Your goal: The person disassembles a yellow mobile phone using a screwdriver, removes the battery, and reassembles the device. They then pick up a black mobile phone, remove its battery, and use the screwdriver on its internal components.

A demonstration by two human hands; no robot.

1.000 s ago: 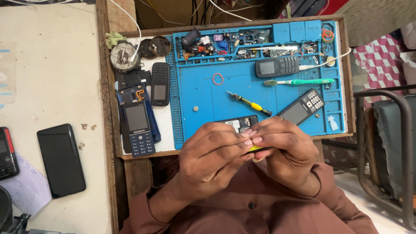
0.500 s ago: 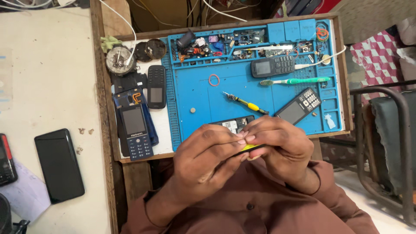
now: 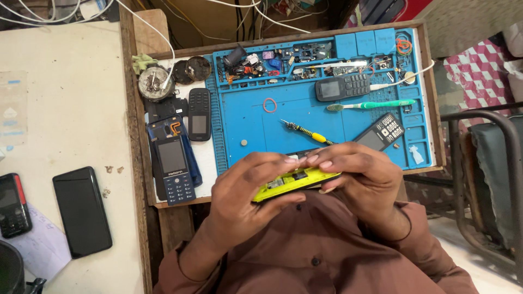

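The fingers point(image 3: 297, 161) of both hands are pinching a yellow phone frame point(image 3: 294, 182), held level just above the near edge of the blue repair mat point(image 3: 256, 128) and close to the person's brown shirt point(image 3: 321, 256). The left hand point(image 3: 248, 188) is curling around the frame's left end, thumb underneath and fingertips pressing on top; the right hand point(image 3: 362, 177) is gripping the right end, its fingertips meeting the left ones over the exposed circuit parts in the frame.

Just beyond the hands, a yellow-handled screwdriver point(image 3: 308, 132) is lying at a slant on the mat, with a black keypad phone point(image 3: 380, 132) tilted to its right. Farther back, a green toothbrush point(image 3: 370, 104) is resting beside a dark keypad phone point(image 3: 342, 88), and a red rubber band point(image 3: 269, 105) is lying near the mat's middle. Small parts are filling the mat's back compartments point(image 3: 283, 60).

To the left of the mat, a blue keypad phone point(image 3: 173, 169) and a slim black phone point(image 3: 199, 113) are lying on the white tray surface point(image 3: 204, 163), behind them a round tin of solder wire point(image 3: 155, 83). Well apart on the pale bench point(image 3: 65, 109), a black smartphone point(image 3: 81, 211) is lying face up next to a red-edged phone point(image 3: 13, 205).
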